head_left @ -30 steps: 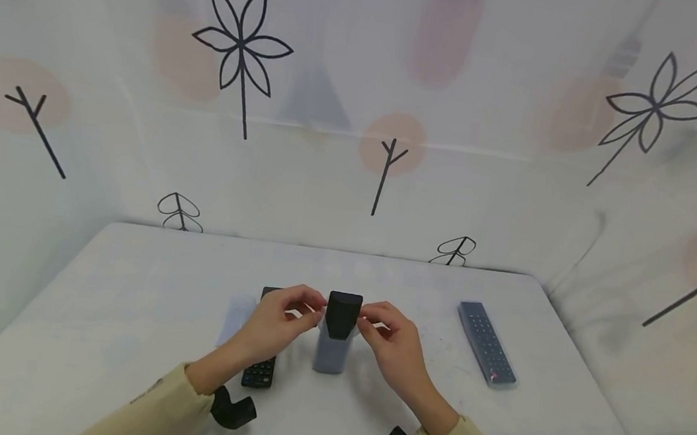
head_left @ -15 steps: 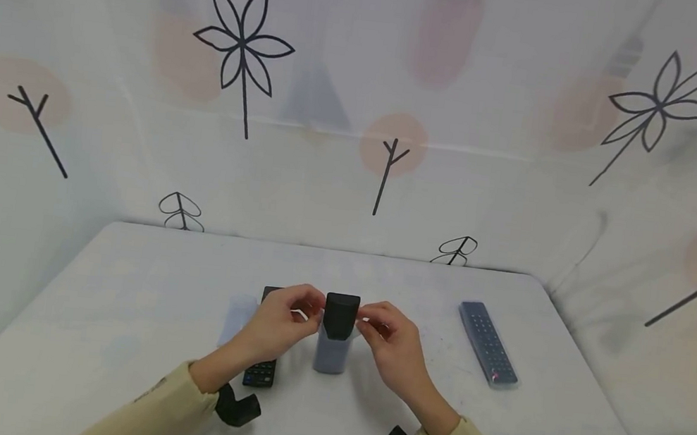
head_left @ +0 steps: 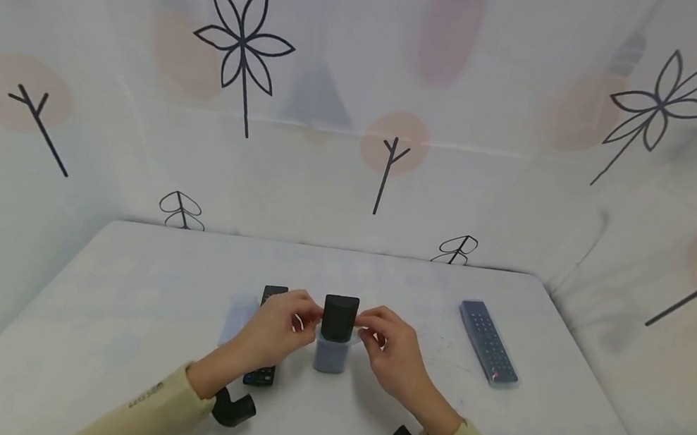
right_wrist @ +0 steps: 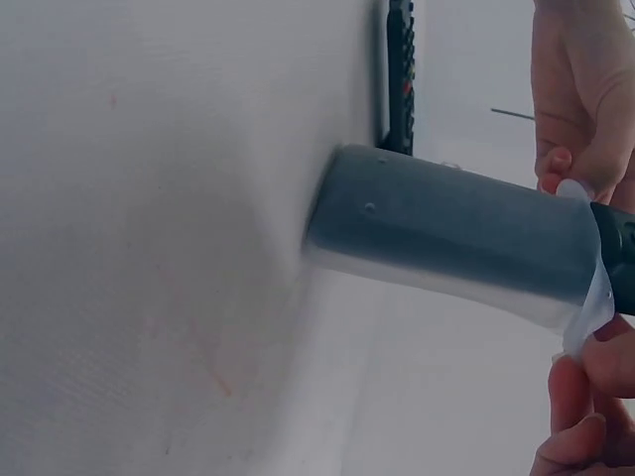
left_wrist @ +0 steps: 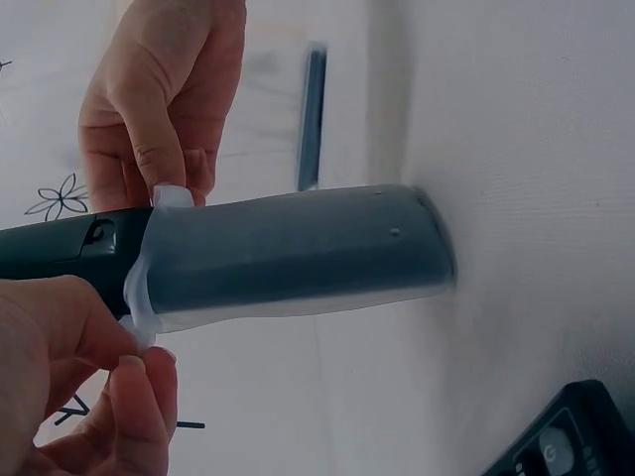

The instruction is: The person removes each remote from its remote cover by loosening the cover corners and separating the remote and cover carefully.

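Note:
A black remote control point(head_left: 340, 318) stands on end on the table, its lower part inside a translucent silicone sleeve point(head_left: 331, 357). My left hand point(head_left: 283, 324) pinches the rim of this sleeve on the left side between thumb and fingertips. On the opposite side my right hand point(head_left: 396, 354) pinches a flap of the same rim. Seen from the left wrist, the sleeve point(left_wrist: 298, 253) covers the remote from its bottom end up to a wavy, flared rim, with the bare remote point(left_wrist: 60, 243) beyond it. The right wrist view shows the sleeve's closed end point(right_wrist: 342, 203) at the tabletop.
A second black remote point(head_left: 259, 376) lies under my left forearm, beside a pale translucent sleeve point(head_left: 237, 318). To the right lies a sleeved remote point(head_left: 488, 343) on the white table point(head_left: 159, 254). Black curved pieces point(head_left: 234, 410) sit at both cuffs. A patterned cloth point(head_left: 326, 187) hangs behind.
Both hands have moved slightly down, with the sleeve's rim between their fingers. More of the remote's black upper part shows at full width. The other remotes have stayed put.

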The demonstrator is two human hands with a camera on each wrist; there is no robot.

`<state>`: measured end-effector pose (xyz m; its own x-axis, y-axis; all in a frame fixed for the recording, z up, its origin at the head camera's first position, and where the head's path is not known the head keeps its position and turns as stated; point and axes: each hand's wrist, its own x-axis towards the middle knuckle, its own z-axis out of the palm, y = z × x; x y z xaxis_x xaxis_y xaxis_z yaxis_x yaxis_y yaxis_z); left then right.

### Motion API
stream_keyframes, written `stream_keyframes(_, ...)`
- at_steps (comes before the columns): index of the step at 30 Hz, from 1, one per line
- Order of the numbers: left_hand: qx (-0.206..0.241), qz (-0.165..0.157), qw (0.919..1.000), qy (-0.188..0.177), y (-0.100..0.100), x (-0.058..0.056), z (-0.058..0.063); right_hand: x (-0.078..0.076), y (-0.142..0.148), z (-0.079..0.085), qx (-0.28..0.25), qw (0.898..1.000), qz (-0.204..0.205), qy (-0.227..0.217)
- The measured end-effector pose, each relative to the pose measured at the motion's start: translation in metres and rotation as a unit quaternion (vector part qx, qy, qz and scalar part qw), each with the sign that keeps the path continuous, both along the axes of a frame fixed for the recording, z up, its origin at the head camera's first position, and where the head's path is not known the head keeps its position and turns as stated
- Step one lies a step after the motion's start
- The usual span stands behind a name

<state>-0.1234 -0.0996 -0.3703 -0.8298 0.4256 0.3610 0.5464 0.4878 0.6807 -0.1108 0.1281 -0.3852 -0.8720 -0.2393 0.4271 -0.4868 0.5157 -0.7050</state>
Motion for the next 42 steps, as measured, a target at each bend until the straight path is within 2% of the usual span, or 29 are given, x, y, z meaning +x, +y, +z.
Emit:
stream_keyframes(16,-0.005,0.001,1.0000,-0.003,0.000,-0.002,-0.013,-0.002,0.001,-0.010,0.016,1.000,-0.001,0.002)
stream_keyframes(25,-0.001,0.006,1.0000,0.007,0.002,-0.003,-0.023,-0.002,0.002,-0.015,0.032,0.999,0.022,0.015)
stream_keyframes(33,-0.032,0.013,0.9994,0.003,0.003,-0.003,-0.029,-0.005,0.001,-0.021,0.054,0.998,0.029,-0.002)
stream_keyframes(42,-0.046,0.002,0.9989,-0.011,0.004,-0.003,-0.032,-0.006,0.000,-0.019,0.082,0.994,0.051,-0.044)
